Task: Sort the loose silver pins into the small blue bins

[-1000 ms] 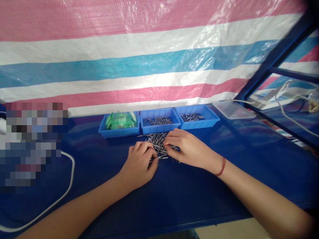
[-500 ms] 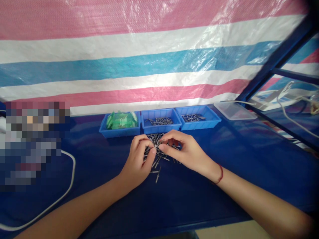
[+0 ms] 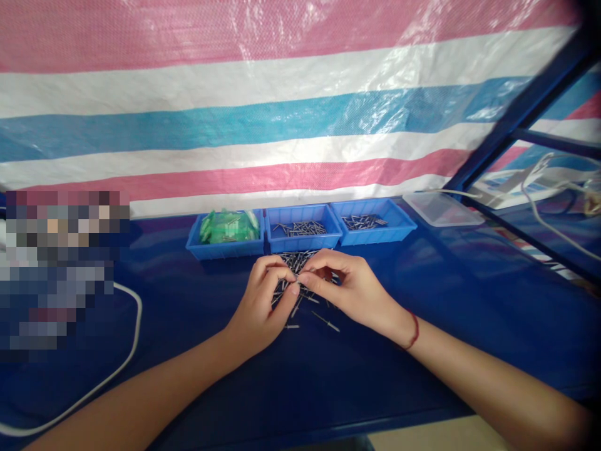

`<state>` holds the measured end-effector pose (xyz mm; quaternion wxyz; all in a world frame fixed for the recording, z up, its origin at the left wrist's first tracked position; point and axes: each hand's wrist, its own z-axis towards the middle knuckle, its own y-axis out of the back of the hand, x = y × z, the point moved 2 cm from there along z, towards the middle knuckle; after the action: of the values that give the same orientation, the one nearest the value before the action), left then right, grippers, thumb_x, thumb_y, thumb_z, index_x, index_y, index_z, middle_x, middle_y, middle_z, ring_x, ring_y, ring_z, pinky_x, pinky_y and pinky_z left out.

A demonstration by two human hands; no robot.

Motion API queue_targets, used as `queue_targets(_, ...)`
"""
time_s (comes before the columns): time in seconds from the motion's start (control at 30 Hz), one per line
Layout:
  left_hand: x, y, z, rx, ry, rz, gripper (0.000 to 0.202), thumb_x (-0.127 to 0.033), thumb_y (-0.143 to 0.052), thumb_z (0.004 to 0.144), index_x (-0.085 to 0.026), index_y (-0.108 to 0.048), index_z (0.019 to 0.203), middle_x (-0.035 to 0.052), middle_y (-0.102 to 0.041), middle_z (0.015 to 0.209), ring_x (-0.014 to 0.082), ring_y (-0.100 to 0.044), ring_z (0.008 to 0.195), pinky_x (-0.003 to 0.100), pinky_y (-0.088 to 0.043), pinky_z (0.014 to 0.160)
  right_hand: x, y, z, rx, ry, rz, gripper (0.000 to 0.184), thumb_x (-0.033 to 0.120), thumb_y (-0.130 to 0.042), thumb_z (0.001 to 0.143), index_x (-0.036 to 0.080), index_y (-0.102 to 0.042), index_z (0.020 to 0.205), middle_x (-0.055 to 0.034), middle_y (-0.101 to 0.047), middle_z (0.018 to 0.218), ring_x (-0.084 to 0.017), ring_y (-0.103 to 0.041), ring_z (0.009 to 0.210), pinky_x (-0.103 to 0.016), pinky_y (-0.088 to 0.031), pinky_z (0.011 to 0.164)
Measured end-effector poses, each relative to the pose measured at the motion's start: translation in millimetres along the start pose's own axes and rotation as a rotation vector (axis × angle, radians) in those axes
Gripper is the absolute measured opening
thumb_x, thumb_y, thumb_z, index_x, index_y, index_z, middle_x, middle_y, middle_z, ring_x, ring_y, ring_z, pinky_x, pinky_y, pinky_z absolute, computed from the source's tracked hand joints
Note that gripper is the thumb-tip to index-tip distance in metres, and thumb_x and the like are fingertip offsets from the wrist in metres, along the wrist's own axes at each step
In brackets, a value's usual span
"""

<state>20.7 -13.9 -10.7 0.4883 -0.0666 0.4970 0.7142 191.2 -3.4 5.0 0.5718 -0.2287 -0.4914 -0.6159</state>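
My left hand (image 3: 263, 297) is closed in a pinch over the pile of blind rivets (image 3: 300, 258). A small shiny blind rivet (image 3: 297, 280) shows at its thumb and forefinger. My right hand (image 3: 345, 282) is pinched too, its fingertips meeting those of the left at the same rivet, which is mostly covered. Silver rivets with long thin pins lie below and behind the fingers, partly hidden by both hands. One loose rivet (image 3: 325, 321) rests on the blue table (image 3: 300, 382) just in front of the pile.
Behind the pile stand three blue bins in a row: the left bin (image 3: 225, 252) holds green plastic packets (image 3: 230, 227), the middle bin (image 3: 305, 242) and right bin (image 3: 382, 235) hold rivets. A clear lid (image 3: 444, 210) lies to the right. A white cable (image 3: 139, 313) curves at left.
My right fingertips have come in against the left ones. A rivet that pointed towards me in front of the pile is gone from there, and one now lies slanted farther right.
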Motion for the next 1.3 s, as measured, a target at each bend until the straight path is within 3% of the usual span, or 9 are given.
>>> queue_targets(0.3,0.2,-0.8,0.2,-0.011,-0.045,0.015,0.008,-0.018,-0.049,0.092,-0.020,-0.054,0.097,0.0074,-0.050,0.106,0.0192,-0.053,0.103,0.037,-0.044,0.093,2.3,0.4,0.1,0.022,0.011,0.003,0.009,0.027,-0.063,0.084,0.020,-0.069,0.083,-0.0026,-0.067,0.079,-0.012,-0.057,0.068,-0.026,-0.046,0.061)
queue_targets(0.73,0.4,0.7,1.4,-0.021,-0.012,-0.022,0.006,-0.016,-0.049,0.091,-0.019,-0.053,0.094,0.0074,-0.049,0.106,0.0185,-0.051,0.106,0.034,-0.042,0.095,4.8,2.3,1.2,0.048,0.026,-0.017,0.011,0.028,-0.061,0.085,0.020,-0.069,0.084,-0.0031,-0.066,0.080,-0.012,-0.056,0.066,-0.026,-0.044,0.060)
queue_targets(0.97,2.6,2.1,1.0,-0.056,0.007,-0.033,0.006,-0.017,-0.048,0.092,-0.020,-0.053,0.095,0.0065,-0.049,0.104,0.0182,-0.052,0.103,0.033,-0.044,0.088,1.2,3.1,2.5,0.073,0.032,-0.058,0.009,0.026,-0.061,0.084,0.020,-0.068,0.084,-0.0027,-0.065,0.079,-0.012,-0.054,0.066,-0.026,-0.043,0.059)
queue_targets(1.3,2.5,2.7,-0.1,-0.066,-0.011,0.024,0.007,-0.018,-0.048,0.091,-0.020,-0.051,0.098,0.0070,-0.052,0.105,0.0186,-0.052,0.102,0.034,-0.043,0.086,-0.5,0.7,3.0,0.134,0.127,-0.141,0.007,0.020,-0.059,0.085,0.018,-0.066,0.084,-0.0024,-0.066,0.080,-0.013,-0.059,0.073,-0.026,-0.047,0.069)
